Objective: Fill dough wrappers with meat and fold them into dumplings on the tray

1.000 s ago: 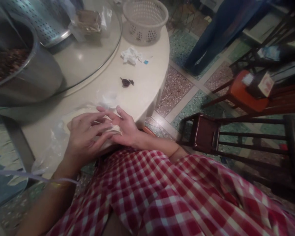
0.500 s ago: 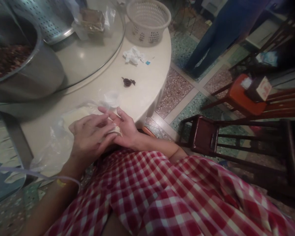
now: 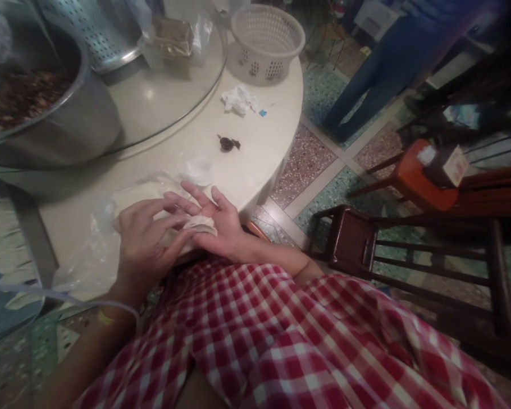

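Note:
My right hand (image 3: pixel 221 224) lies palm up at the near edge of the round white table (image 3: pixel 264 142), fingers stretched out, with a thin pale dough wrapper (image 3: pixel 201 225) across the palm. My left hand (image 3: pixel 147 238) is curled over it from the left, its fingertips pinching the wrapper's edge. Just behind the hands, a stack of pale wrappers (image 3: pixel 138 193) rests on a clear plastic bag (image 3: pixel 83 258). A big steel bowl (image 3: pixel 74 122) of dark reddish filling (image 3: pixel 21 96) stands at the far left.
A glass turntable (image 3: pixel 166 96) carries a perforated metal pot (image 3: pixel 89 28) and a wrapped packet (image 3: pixel 172 31). A plastic basket (image 3: pixel 268 40), crumpled tissue (image 3: pixel 238 99) and dark scrap (image 3: pixel 227 144) sit on the table. A dark chair (image 3: pixel 353 238), orange stool (image 3: pixel 413 176) and a standing person's jeans (image 3: pixel 383 68) are at right.
The view has shifted slightly, so everything sits a little further right. My left fingers have shifted a little on the wrapper; my right hand keeps its place under it.

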Demonstrator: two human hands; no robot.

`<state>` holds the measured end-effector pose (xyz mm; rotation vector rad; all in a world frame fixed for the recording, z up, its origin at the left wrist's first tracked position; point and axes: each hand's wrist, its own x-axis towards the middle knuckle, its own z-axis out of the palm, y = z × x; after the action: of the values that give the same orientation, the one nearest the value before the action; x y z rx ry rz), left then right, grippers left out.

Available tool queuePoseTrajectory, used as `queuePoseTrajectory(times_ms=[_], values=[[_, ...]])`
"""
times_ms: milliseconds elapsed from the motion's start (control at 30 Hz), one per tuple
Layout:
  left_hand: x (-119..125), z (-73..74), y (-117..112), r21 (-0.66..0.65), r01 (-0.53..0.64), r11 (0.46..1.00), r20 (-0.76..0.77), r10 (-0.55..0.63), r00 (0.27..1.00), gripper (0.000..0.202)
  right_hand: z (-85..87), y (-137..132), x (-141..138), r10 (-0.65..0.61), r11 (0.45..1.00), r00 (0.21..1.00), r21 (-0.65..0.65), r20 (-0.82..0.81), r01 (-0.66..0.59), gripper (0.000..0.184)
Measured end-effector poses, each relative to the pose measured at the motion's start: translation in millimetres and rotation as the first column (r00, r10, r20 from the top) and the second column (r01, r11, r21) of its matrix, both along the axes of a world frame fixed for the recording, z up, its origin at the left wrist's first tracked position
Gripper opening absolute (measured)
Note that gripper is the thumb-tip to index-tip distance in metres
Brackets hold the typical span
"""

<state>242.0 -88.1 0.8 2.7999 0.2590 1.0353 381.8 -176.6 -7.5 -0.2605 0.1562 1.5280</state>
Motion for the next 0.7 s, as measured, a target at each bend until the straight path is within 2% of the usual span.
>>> queuePoseTrajectory(times_ms=[100,267,433,600,700], values=[[0,-2.8,-5,0.007,-0.031,0.999,0.034,0.031,0.999,0.013,4.4,2,-3,-0.032,0.998,0.999,-0.055,-0.013,0.032,0.055],[1,-5.7,-12,0.032,-0.058,0.998,0.062,0.056,0.997,0.016,10.9,3,-5,-0.05,0.992,0.999,-0.114,-0.001,0.05,0.055],[-1,-5.8,-13,-0.086,-0.1,0.991,-0.016,0.099,0.995,0.022,11.9,0,-4,-0.045,0.993,0.999,-0.108,0.008,0.045,0.045],[4,-7.2,-13,0.009,-0.046,0.999,0.079,0.045,0.996,0.019,9.6,2,-6,-0.027,0.99,0.999,-0.135,0.027,0.03,0.038],[6,-7.7,-14,0.001,-0.034,0.999,0.091,0.034,0.995,0.018,5.2,3,-7,-0.027,0.994,1.0,-0.104,0.002,0.028,0.04]])
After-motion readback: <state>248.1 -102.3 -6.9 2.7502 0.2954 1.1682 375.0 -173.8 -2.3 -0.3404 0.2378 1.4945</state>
